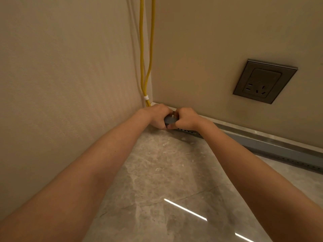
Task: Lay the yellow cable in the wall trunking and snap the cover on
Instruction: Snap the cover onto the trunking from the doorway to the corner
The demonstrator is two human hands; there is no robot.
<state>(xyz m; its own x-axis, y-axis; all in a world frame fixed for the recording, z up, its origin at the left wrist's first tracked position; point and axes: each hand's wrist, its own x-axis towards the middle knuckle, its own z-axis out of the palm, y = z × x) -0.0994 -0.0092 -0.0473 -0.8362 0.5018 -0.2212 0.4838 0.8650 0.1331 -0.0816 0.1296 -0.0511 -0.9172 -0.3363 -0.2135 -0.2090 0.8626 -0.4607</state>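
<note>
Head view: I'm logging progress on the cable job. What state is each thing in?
Yellow cable: two strands hanging down the corner, tied together.
Trunking: along the wall foot, corner end hidden.
Left hand: grips a grey piece.
Right hand: grips the same piece.
Wall socket: nothing plugged in.

In the corner, the left hand (157,115) and right hand (187,119) both grip the grey cover (169,120) at the trunking (265,144) end, below the doubled cable (142,49) with a white tie (146,97).

No readable text, labels or numbers anywhere in view.
</note>
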